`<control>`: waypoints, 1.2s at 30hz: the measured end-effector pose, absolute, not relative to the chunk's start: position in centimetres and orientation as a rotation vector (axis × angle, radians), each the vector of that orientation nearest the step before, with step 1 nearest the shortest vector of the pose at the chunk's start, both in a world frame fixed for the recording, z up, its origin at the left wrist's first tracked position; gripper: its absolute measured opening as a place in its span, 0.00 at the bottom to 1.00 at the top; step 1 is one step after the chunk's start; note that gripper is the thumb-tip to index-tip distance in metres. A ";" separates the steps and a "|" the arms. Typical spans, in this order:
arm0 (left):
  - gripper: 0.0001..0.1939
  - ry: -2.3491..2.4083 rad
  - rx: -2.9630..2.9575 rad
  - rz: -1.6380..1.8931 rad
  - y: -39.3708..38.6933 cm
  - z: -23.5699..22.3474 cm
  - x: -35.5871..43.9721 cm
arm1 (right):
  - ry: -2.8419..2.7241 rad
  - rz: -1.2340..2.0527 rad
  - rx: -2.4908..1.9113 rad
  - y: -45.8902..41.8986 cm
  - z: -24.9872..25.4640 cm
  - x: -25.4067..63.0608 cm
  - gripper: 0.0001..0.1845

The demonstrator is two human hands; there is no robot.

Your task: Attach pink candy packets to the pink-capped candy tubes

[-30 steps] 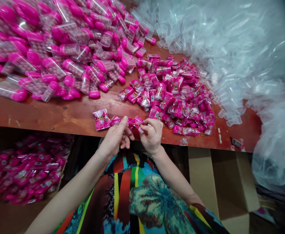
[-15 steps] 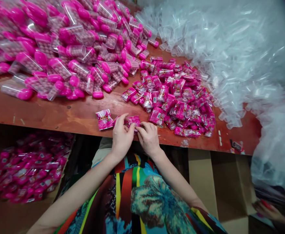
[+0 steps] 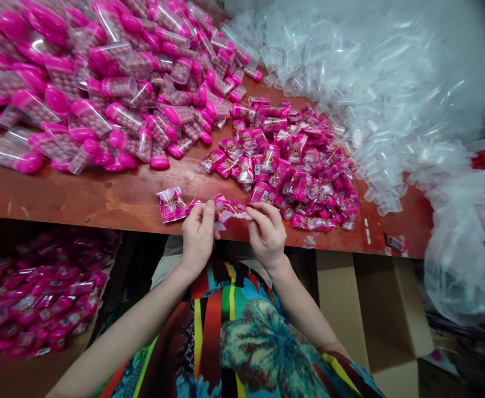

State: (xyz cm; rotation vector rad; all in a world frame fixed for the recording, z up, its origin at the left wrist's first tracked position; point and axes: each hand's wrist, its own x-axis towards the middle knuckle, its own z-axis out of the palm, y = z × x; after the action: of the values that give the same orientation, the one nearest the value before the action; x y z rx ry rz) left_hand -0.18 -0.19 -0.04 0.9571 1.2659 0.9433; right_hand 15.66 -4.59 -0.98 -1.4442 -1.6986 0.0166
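Both hands hold a short strip of pink sachets (image 3: 229, 210) over the near edge of the red-brown table (image 3: 101, 193). My left hand (image 3: 198, 235) pinches the strip's left part between thumb and fingers. My right hand (image 3: 267, 232) pinches its right end. One more pink sachet (image 3: 170, 204) lies flat on the table just left of my left hand. A heap of the same pink sachets (image 3: 292, 160) spreads behind my right hand.
Clear tubes with pink caps, filled with pink balls (image 3: 101, 83), are piled across the far left. Empty clear plastic tubes (image 3: 370, 83) are heaped far right. A box of pink packs (image 3: 31, 293) stands below left, a cardboard box (image 3: 375, 309) below right.
The hands have drawn slightly apart, and the sachet strip now stretches between them. The right hand has moved a little to the right.
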 end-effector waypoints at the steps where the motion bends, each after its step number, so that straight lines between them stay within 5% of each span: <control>1: 0.22 1.230 0.905 0.894 -0.2 0.3 -0.1 | -1.751 -0.066 -1.430 -4.4 -0.9 15.7 0.21; 6: 0.22 1.019 0.703 0.729 0.7 1.5 0.0 | -1.911 -0.129 -1.422 -3.4 -1.3 15.1 0.23; 13: 0.20 1.095 0.740 0.915 2.7 1.9 -1.0 | -1.139 0.947 -1.378 -1.1 -0.4 12.2 0.20; 16: 0.19 1.084 0.702 0.963 3.3 1.8 -1.0 | -0.932 1.146 -1.273 0.9 0.1 10.8 0.18; 25: 0.20 1.106 0.532 1.007 6.8 2.6 -2.1 | -1.108 1.024 -1.244 5.1 0.0 8.4 0.08; 33: 0.17 1.056 0.440 0.977 9.2 3.1 -4.9 | -1.648 1.036 -1.247 10.3 1.4 10.2 0.13; 36: 0.18 1.100 0.392 1.049 9.7 3.2 -5.5 | -1.708 0.769 -1.422 15.2 1.9 12.2 0.15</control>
State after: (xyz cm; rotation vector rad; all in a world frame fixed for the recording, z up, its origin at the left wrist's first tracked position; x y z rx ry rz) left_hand -5.49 9.72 3.22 0.3920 1.1000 1.0490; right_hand 12.18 15.22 1.92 -1.4221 -1.7082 0.7691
